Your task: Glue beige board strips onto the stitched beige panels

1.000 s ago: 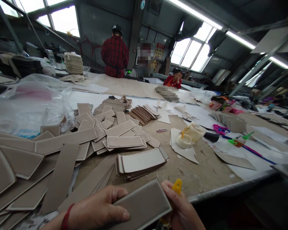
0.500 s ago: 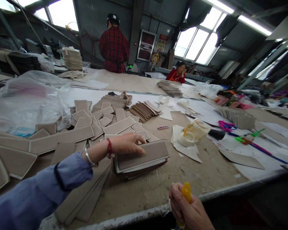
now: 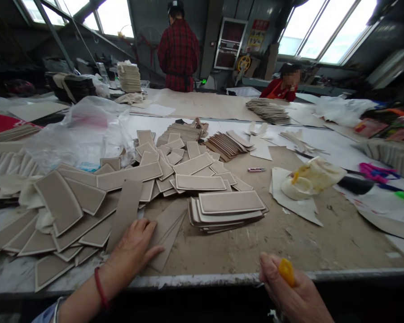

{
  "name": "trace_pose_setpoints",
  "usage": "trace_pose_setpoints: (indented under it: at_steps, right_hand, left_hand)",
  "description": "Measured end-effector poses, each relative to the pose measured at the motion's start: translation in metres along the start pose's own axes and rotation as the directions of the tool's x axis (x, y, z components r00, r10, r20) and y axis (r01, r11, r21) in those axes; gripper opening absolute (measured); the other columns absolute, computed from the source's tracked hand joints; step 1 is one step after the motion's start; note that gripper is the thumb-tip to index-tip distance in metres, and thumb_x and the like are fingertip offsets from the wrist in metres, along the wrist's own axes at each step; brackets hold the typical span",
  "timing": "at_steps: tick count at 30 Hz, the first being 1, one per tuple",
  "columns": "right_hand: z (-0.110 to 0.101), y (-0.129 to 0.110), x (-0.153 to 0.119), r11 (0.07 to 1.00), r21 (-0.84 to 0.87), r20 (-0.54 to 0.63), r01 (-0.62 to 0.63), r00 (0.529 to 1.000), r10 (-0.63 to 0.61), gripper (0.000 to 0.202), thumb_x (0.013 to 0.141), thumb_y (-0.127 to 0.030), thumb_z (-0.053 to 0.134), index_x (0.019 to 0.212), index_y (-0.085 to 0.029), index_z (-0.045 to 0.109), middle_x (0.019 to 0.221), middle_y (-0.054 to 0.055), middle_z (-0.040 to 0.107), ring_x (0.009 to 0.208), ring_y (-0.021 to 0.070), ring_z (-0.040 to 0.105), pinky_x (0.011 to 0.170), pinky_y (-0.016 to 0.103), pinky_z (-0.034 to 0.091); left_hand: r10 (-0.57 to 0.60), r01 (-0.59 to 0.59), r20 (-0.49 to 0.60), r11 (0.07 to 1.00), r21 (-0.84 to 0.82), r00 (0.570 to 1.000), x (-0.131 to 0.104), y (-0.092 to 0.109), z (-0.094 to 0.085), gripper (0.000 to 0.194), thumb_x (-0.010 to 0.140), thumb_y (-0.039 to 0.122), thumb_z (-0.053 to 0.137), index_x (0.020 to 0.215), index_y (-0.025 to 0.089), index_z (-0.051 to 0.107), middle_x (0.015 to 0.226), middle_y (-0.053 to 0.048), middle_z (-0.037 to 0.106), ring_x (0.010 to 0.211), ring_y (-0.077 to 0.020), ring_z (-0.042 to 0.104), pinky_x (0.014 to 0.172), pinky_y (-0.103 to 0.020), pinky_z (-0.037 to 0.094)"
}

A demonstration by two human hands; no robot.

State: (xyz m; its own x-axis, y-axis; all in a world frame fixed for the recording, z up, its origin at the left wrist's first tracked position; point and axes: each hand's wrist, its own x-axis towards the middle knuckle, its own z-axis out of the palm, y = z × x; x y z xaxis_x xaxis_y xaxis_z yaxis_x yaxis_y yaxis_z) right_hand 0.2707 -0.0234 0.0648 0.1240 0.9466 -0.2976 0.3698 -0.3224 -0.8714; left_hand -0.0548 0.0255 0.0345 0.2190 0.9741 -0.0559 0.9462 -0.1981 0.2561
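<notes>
My left hand (image 3: 134, 244) lies palm down near the table's front edge, fingers stretched and thumb apart. It rests on plain brown strips, between a long strip (image 3: 126, 204) and a few fanned strips (image 3: 170, 231). Closed around a yellow-handled tool (image 3: 287, 271) is my right hand (image 3: 291, 291), just over the front edge. The tool's working end is hidden or too unclear to name. Ahead, between the hands, sits a neat stack of pale-edged brown panels (image 3: 230, 202). Behind and left of it spreads a heap of similar panels (image 3: 128, 177).
A small pink cutter (image 3: 256, 170) lies beyond the stack. To the right, a glue-stained container (image 3: 298, 186) rests on white scraps (image 3: 308, 213). A clear plastic bag (image 3: 87, 134) covers the back left. Two people (image 3: 178, 49) are across the table.
My left hand has left the panel stack and moved left and nearer, onto the brown strips. A panel now lies just behind the stack. My right hand still grips the yellow handle.
</notes>
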Motion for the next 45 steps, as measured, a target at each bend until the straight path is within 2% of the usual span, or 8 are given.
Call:
trace_pose_setpoints:
  at_steps: [3, 7, 12, 19, 26, 35, 41, 45]
  right_hand:
    - [0.003, -0.019, 0.016, 0.939, -0.305, 0.021, 0.161, 0.986, -0.163, 0.047, 0.084, -0.059, 0.038, 0.059, -0.021, 0.050, 0.049, -0.004, 0.037, 0.046, 0.0109, 0.037, 0.046, 0.023, 0.033]
    - [0.003, -0.059, 0.067, 0.573, -0.740, 0.174, 0.351, 0.924, -0.340, 0.028, 0.085, -0.038, 0.045, 0.100, -0.020, 0.060, 0.089, 0.007, 0.065, 0.079, 0.0209, 0.060, 0.072, 0.030, 0.042]
    - [0.009, -0.095, 0.123, 0.234, -0.911, 0.335, 0.339, 0.940, -0.060, 0.079, 0.066, -0.030, 0.068, 0.138, -0.022, 0.034, 0.111, 0.014, 0.063, 0.102, 0.0301, 0.059, 0.077, 0.036, 0.043]
    - [0.002, -0.119, 0.139, 0.152, -0.914, 0.372, 0.376, 0.927, -0.054, 0.064, 0.065, -0.033, 0.069, 0.124, -0.018, 0.049, 0.102, 0.014, 0.067, 0.094, 0.0310, 0.062, 0.074, 0.036, 0.045]
    - [-0.024, -0.150, 0.135, 0.146, -0.964, 0.147, 0.222, 0.903, -0.405, 0.063, 0.085, -0.046, 0.051, 0.137, -0.017, 0.030, 0.103, 0.016, 0.065, 0.090, 0.0310, 0.063, 0.072, 0.038, 0.043]
    - [-0.067, -0.089, 0.094, 0.272, -0.941, 0.110, 0.201, 0.943, -0.313, 0.029, 0.092, -0.033, 0.037, 0.100, -0.018, 0.061, 0.097, 0.009, 0.066, 0.089, 0.0221, 0.062, 0.077, 0.031, 0.043]
    - [-0.045, -0.066, 0.101, 0.250, -0.925, 0.245, 0.286, 0.952, -0.184, 0.062, 0.080, -0.033, 0.061, 0.135, -0.016, 0.039, 0.116, 0.013, 0.061, 0.104, 0.0263, 0.058, 0.085, 0.034, 0.043]
    - [-0.037, -0.070, 0.116, 0.220, -0.918, 0.312, 0.329, 0.944, -0.107, 0.089, 0.067, -0.041, 0.073, 0.141, -0.018, 0.029, 0.110, 0.015, 0.065, 0.101, 0.0303, 0.060, 0.083, 0.038, 0.046]
  left_hand:
    - [-0.033, 0.034, 0.036, 0.999, -0.010, 0.999, -0.003, 0.006, 0.003, 0.037, 0.083, 0.028, 0.055, 0.114, 0.009, 0.055, 0.110, -0.015, 0.054, 0.104, -0.0285, 0.050, 0.094, -0.043, 0.042]
    - [-0.045, 0.047, 0.048, 0.999, -0.026, 0.998, -0.001, 0.010, -0.003, 0.036, 0.082, 0.024, 0.051, 0.115, 0.010, 0.055, 0.107, -0.014, 0.054, 0.102, -0.0279, 0.051, 0.094, -0.044, 0.041]
    - [-0.081, 0.080, -0.009, 0.993, -0.088, 0.997, -0.002, -0.001, 0.011, 0.046, 0.073, 0.022, 0.054, 0.117, 0.009, 0.054, 0.105, -0.014, 0.056, 0.101, -0.0278, 0.053, 0.093, -0.044, 0.043]
    - [-0.080, 0.013, -0.352, 0.982, -0.188, 0.933, -0.008, -0.028, 0.038, 0.051, 0.073, 0.024, 0.047, 0.124, 0.018, 0.045, 0.104, -0.009, 0.053, 0.096, -0.0221, 0.057, 0.084, -0.034, 0.051]
    - [0.067, -0.119, -0.361, 0.985, -0.124, 0.930, -0.039, -0.029, 0.028, 0.055, 0.074, 0.028, 0.050, 0.128, 0.029, 0.038, 0.108, -0.005, 0.053, 0.094, -0.0214, 0.060, 0.081, -0.026, 0.052]
    - [0.154, -0.176, -0.365, 0.984, -0.028, 0.918, -0.027, -0.033, 0.039, 0.044, 0.083, 0.038, 0.045, 0.126, 0.027, 0.040, 0.108, -0.009, 0.053, 0.096, -0.0274, 0.059, 0.082, -0.039, 0.051]
    - [0.369, -0.387, -0.424, 0.921, 0.045, 0.827, 0.031, 0.027, 0.013, 0.062, 0.076, 0.048, 0.060, 0.130, 0.025, 0.039, 0.135, -0.014, 0.041, 0.123, -0.0323, 0.042, 0.095, -0.048, 0.045]
    - [0.352, -0.352, -0.195, 0.935, 0.034, 0.916, 0.073, 0.084, -0.008, 0.060, 0.069, 0.037, 0.071, 0.122, 0.017, 0.052, 0.137, -0.019, 0.042, 0.126, -0.0334, 0.040, 0.100, -0.047, 0.039]
